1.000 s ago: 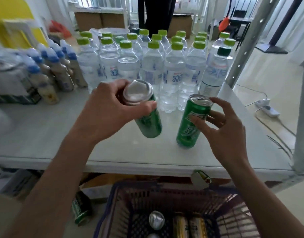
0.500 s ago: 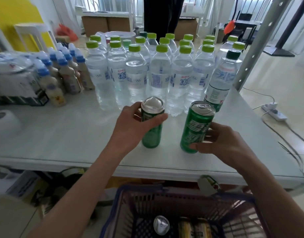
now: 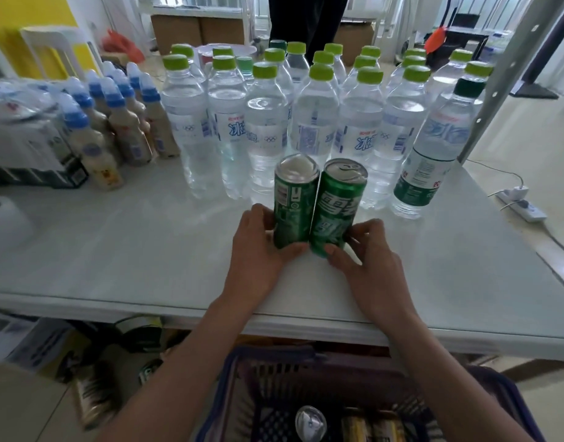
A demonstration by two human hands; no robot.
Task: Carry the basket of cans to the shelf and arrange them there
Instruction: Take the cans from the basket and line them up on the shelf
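At mid-shelf, just behind the near edge, both hands were wrapped round the bases of two green cans. L hand (image 3: 258,247) grasped the left can (image 3: 294,202) low down, thumb across its near foot, fingers behind on its left side. R hand (image 3: 363,250) grasped the right can (image 3: 336,207) the same way, thumb at the front, fingers curled on its right side. Both cans stood on the white shelf (image 3: 114,244), long axes near vertical, tops leaning slightly apart; sides touched lower down. Left can showed a plain silvery end up, right can its pull-tab end up.

Room to move: open shelf to the left of the cans and to the right as far as the shelf's right edge; a strip of bare surface between hands and the near edge. Far side was tight, w/ a block of water bottles (image 3: 312,122) just behind the cans, a dark-capped bottle (image 3: 433,148) at far right beside the metal upright (image 3: 510,68). Small blue-capped bottles (image 3: 121,122) sat far left, well apart.

Below the near edge, the purple basket (image 3: 242,371) held more cans (image 3: 311,422), partly cut off by the frame.
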